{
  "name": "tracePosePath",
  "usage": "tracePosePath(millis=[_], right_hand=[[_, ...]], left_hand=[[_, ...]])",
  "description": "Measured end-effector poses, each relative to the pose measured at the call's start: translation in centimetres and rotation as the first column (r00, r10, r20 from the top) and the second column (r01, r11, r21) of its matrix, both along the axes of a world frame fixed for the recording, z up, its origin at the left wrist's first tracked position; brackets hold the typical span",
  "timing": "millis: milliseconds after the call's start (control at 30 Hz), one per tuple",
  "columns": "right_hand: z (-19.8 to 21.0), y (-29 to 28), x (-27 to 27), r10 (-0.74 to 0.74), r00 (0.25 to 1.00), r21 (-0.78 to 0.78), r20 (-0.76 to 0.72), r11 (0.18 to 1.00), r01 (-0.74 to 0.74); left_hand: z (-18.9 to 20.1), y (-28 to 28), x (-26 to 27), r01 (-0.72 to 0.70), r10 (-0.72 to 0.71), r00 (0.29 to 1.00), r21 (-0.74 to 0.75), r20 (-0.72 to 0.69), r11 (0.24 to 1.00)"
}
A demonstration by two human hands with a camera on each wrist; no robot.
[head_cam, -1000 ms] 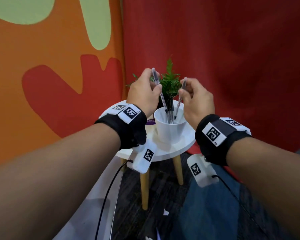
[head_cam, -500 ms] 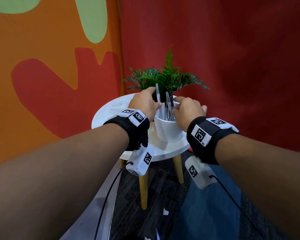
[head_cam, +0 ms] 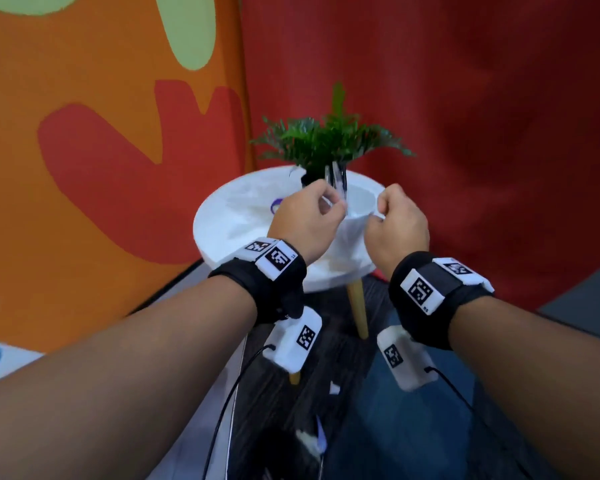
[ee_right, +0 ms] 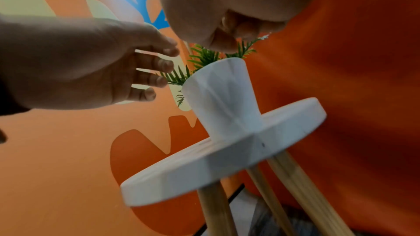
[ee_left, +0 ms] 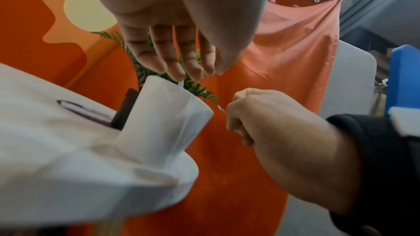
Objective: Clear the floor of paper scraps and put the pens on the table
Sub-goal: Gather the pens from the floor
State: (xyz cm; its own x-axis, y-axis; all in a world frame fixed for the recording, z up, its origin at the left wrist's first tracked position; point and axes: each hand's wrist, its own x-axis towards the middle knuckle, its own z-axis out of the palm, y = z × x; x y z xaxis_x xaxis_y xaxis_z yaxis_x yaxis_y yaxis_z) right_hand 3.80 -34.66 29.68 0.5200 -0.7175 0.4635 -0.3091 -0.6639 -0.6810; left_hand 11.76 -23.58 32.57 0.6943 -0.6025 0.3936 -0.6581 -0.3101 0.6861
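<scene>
Several clear pens (head_cam: 335, 174) stand in a white cup (head_cam: 357, 206) on the small round white table (head_cam: 243, 216). My left hand (head_cam: 329, 202) hovers at the cup's left rim with relaxed, nearly straight fingers (ee_left: 193, 73) just above a pen top (ee_left: 180, 83), holding nothing. My right hand (head_cam: 381, 209) hangs at the cup's right rim, its fingers curled into the palm (ee_right: 234, 30) with nothing in them. On the dark floor below lie white paper scraps (head_cam: 334, 389), and a larger one sits nearer to me (head_cam: 309, 441).
A green fern (head_cam: 326, 140) in a black pot (ee_left: 127, 109) stands behind the cup, with a purple ring (head_cam: 276, 204) on the tabletop. The table has wooden legs (head_cam: 357, 310). An orange wall (head_cam: 101, 168) and a red curtain (head_cam: 465, 133) close the corner.
Both hands lowered the pens into the cup, let go of them and drew back toward me. The pens now stand in the cup on their own.
</scene>
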Motion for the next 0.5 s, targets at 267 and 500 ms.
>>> tracePosePath(millis=[267,500], right_hand=[[-9.4,3.3,-5.7,-0.017,0.975,0.21,-0.222,0.976,0.065],[-20.9,5.3,-8.0,0.184,0.836,0.476,-0.517,0.873,0.102]], left_hand=[[-8.7,3.5,-5.6,0.027,-0.008,0.993,0.163,-0.115,0.986],[-20.3,7.4,-6.3,0.069,0.092,0.941,0.45,-0.326,0.89]])
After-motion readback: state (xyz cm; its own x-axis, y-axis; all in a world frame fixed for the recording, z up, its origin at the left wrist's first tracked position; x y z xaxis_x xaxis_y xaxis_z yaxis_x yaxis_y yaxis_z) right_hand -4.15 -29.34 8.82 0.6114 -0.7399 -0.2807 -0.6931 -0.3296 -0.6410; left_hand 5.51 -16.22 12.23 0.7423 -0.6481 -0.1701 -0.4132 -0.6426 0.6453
